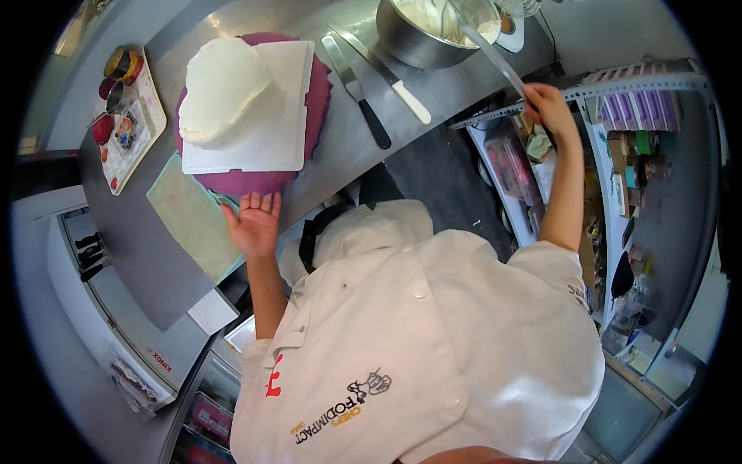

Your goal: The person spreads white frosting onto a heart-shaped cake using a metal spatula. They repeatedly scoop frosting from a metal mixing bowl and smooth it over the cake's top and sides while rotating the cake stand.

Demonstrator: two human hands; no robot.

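Note:
A cake covered in white cream (pixel 223 93) sits on a white square board (pixel 278 133). Beneath the board is a round stand with a purple cloth cover (pixel 319 110). My left hand (pixel 255 223) is palm up with its fingers apart, fingertips at the near edge of the purple cover; whether they touch it is hard to tell. My right hand (pixel 548 110) grips the long translucent handle of a utensil (pixel 495 58). Its far end reaches into a steel mixing bowl (pixel 417 49) holding white cream (pixel 420 17). The utensil's head is not clear in the cream.
An offset spatula with a black handle (pixel 374 124) and a white-handled knife (pixel 411 101) lie between stand and bowl. A pale green cloth (pixel 194 217) lies left of my hand. Further left is a tray of decorations (pixel 152 116). Shelves (pixel 603 174) stand at the right.

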